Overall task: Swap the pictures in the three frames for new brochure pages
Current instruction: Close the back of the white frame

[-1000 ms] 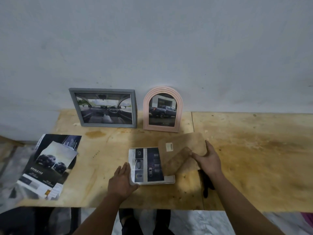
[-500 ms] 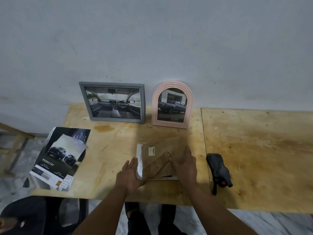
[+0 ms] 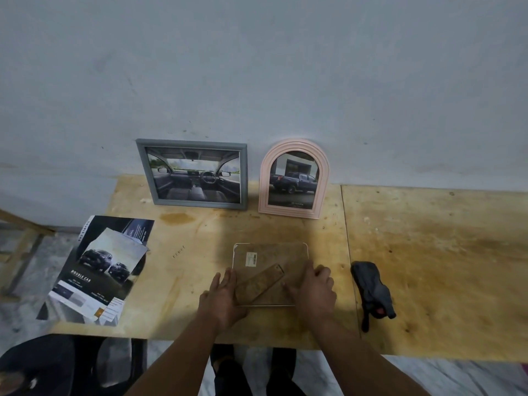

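Observation:
A third frame [image 3: 274, 254] lies face down near the table's front edge, its brown backing board with a stand flap and a white sticker facing up. My left hand [image 3: 221, 295] presses flat against its left edge. My right hand [image 3: 313, 290] rests on its right lower corner, fingers on the backing. At the wall stand a grey rectangular frame [image 3: 193, 174] showing a car interior and a pink arched frame [image 3: 294, 178] showing a pickup truck. A car brochure [image 3: 97, 270] with loose pages lies at the table's left edge.
The plywood table [image 3: 428, 252] has a seam right of the frames. A dark cloth-like object [image 3: 371, 290] lies just right of my right hand. A dark chair [image 3: 34, 364] and the floor show below the front edge.
My right hand has slid the backing board left over the picture until it covers it fully. My left hand stays at the frame's left edge. The view has shifted.

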A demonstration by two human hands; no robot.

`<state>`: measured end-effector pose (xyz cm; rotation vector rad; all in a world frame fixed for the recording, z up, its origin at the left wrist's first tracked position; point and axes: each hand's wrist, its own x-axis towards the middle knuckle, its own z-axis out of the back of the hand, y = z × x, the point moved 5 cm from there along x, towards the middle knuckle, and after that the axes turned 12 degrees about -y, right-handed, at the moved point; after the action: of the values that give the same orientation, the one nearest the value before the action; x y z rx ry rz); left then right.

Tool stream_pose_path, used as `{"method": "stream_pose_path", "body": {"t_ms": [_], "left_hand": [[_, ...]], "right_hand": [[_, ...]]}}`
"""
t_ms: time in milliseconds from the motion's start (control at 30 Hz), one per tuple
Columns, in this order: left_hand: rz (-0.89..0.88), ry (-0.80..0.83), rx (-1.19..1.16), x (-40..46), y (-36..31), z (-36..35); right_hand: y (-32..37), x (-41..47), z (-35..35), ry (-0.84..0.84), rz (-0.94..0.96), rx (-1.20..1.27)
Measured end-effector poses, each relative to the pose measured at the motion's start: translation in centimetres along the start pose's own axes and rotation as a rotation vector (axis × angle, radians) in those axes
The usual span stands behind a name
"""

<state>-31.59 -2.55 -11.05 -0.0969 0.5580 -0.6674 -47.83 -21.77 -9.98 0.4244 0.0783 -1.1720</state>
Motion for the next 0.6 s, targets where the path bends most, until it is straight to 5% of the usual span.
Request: {"method": "stream_pose_path", "body": {"t_ms": [233, 367, 600], "left_hand": [[-0.025, -0.094, 0.056, 0.0, -0.1, 0.3], [-0.080, -0.176, 0.069, 0.2, -0.6, 1.0], [-0.216, -0.055, 0.059, 3.7, -2.3, 1.4]], "right_hand": [[0.7, 0.3, 0.0, -0.025, 0.124, -0.170], [2.1, 1.6, -0.3, 0.098, 0.390, -0.272], [2.8, 2.9, -1.1, 0.215, 0.500, -0.374]]}}
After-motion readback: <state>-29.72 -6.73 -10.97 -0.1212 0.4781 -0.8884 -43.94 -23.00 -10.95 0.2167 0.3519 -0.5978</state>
